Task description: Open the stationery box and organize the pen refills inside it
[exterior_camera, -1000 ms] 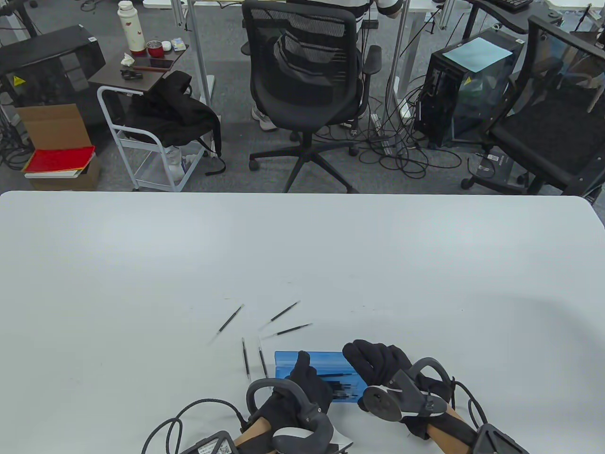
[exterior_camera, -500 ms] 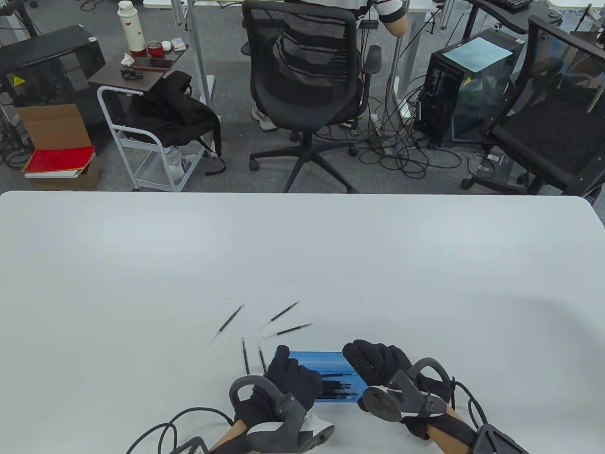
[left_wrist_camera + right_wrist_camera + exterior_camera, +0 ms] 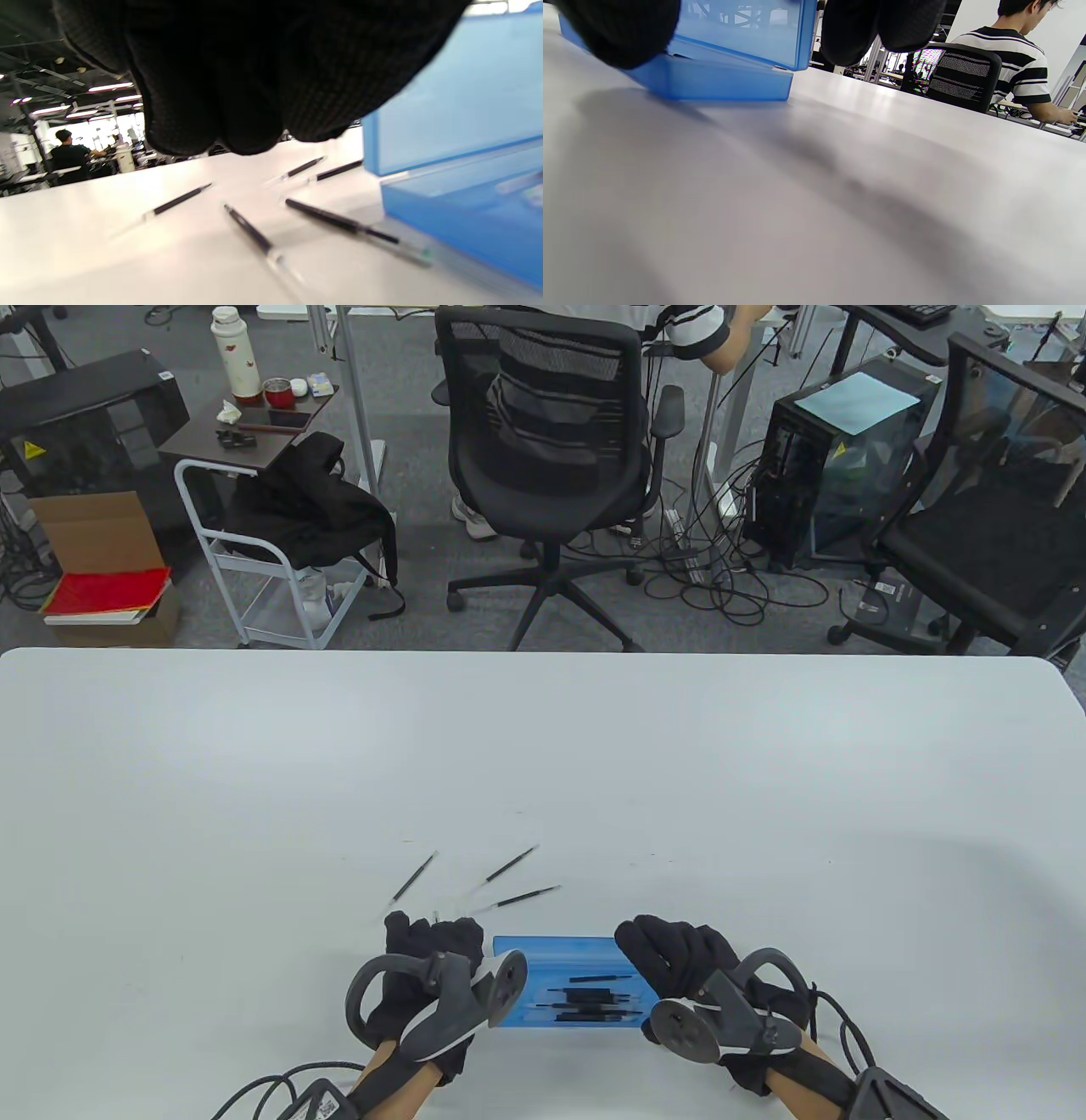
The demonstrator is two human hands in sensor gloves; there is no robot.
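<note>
The blue stationery box lies open near the table's front edge, its lid standing up at the far side. Several black refills lie inside it. My right hand grips the box's right end, thumb in front of the lid and fingers behind it. Left of the box, my left hand hovers with fingers hanging down and nothing in them. Just below them lie two loose refills. Three more refills lie farther out.
The white table stretches wide beyond the box. Past its far edge stand office chairs, a small cart and computer towers. A person in a striped shirt sits behind one chair.
My left hand has left the box and moved left over the two refills beside it, uncovering the refills inside. The right hand and the box have stayed put.
</note>
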